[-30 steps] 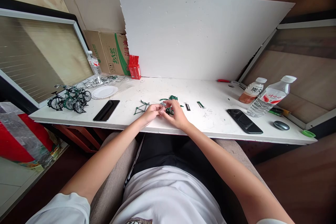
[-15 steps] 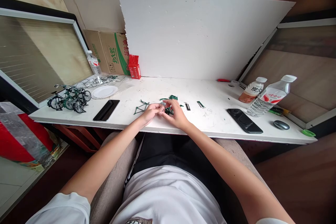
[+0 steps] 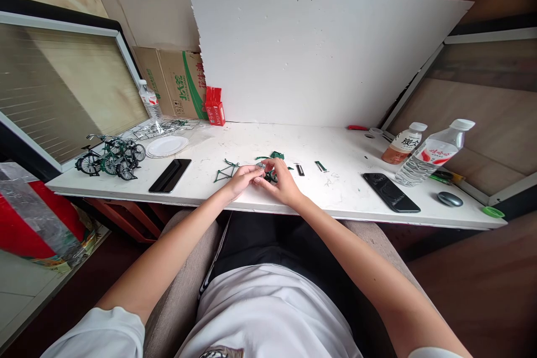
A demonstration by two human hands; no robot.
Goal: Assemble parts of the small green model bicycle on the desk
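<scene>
Over the table's front part, my left hand (image 3: 243, 179) and my right hand (image 3: 282, 182) meet with fingertips pinched together. Between them shows a small grey, wheel-like piece (image 3: 260, 165), mostly covered by the fingers. Left of my left hand lies a thin dark-green model bicycle frame (image 3: 226, 170). Behind my right hand are dark-green plastic parts (image 3: 277, 155), and more dark bits (image 3: 272, 175) are partly hidden under it. A small black part (image 3: 300, 170) and a narrow green part (image 3: 321, 166) lie to the right.
Assembled model bicycles (image 3: 111, 156) stand at the left, near a black phone (image 3: 170, 175) and white plates (image 3: 168, 146). At the right are another phone (image 3: 391, 193), a brown drink bottle (image 3: 405, 144), a water bottle (image 3: 436, 154) and a mouse (image 3: 450, 199). A white board (image 3: 327, 56) leans behind.
The fingers have shifted slightly around the small piece, with the right fingertips a little closer to the left ones. Everything on the table stays in place.
</scene>
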